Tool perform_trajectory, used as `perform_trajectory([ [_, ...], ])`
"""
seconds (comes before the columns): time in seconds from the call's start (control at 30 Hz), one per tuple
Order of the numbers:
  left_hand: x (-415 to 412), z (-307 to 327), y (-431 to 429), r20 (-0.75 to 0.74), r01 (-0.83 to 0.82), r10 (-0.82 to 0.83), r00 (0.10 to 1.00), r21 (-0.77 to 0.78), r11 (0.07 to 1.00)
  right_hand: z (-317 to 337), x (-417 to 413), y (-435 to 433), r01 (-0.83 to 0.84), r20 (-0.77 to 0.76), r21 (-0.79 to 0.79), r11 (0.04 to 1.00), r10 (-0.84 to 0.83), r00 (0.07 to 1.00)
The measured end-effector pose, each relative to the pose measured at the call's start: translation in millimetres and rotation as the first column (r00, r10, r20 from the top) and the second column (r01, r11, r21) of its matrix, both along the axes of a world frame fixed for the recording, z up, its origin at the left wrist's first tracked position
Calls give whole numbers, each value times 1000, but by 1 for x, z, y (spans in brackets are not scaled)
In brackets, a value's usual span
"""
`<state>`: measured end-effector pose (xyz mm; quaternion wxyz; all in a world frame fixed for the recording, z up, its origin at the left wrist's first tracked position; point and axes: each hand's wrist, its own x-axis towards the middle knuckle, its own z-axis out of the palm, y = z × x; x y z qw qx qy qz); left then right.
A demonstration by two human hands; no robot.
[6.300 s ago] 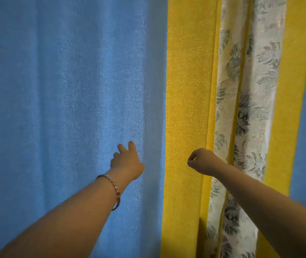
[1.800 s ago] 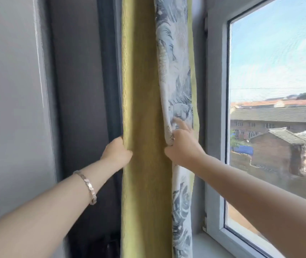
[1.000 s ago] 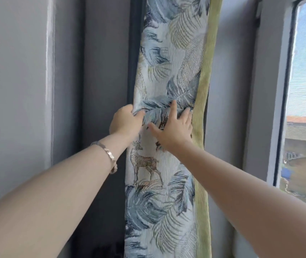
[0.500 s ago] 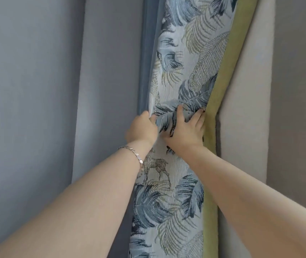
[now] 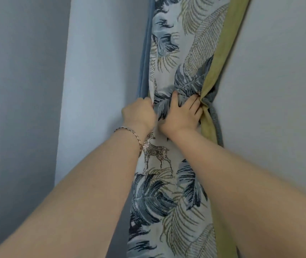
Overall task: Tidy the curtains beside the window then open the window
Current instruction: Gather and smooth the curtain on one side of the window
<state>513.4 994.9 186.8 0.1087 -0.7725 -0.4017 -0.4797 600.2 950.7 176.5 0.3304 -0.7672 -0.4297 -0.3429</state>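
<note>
Left hand [image 5: 139, 114] fisted on the gathered leaf-print curtain [image 5: 169, 192] at its 9 o'clock edge, right hand [image 5: 182, 114] clutching the bunched fabric toward 3 o'clock beside a grey cord [image 5: 216, 120]

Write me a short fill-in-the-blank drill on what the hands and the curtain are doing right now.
1. Both hands grip the gathered ____.
2. The bracelet sits on the ____ wrist.
3. Below the left hand the fabric shows a glittery ____.
4. Beside the right hand, the curtain's edge strip is ____ in colour.

Missing words: curtain; left; deer; yellow-green
</note>
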Motion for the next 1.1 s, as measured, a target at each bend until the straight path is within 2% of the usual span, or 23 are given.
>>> perform_trajectory([
  [0.1,16,-6,43,-91,-61,61,994,2,998,-9,19,41,-19,-8,-46,999,18,1000],
  [0.2,26,-18,74,-149,-107,116,982,68,992,-20,29,66,-29,-6,-73,997,29,1000],
  [0.3,26,-34,85,-146,-144,183,972,243,959,-32,24,76,-33,-8,-47,998,32,999],
  [0.4,16,-46,71,-121,-128,169,978,293,947,-36,16,61,-25,13,-33,999,26,1000],
  [0.67,-17,-67,24,-130,-138,158,979,149,979,-69,-14,15,-39,5,-228,973,41,999],
  [0.8,-31,-74,-7,-121,-104,115,986,96,990,-70,-34,-27,-67,-68,-306,950,49,997],
  [1.1,-67,-94,-109,176,38,-9,984,-159,987,-81,-75,-148,-232,-220,-347,909,161,962],
])
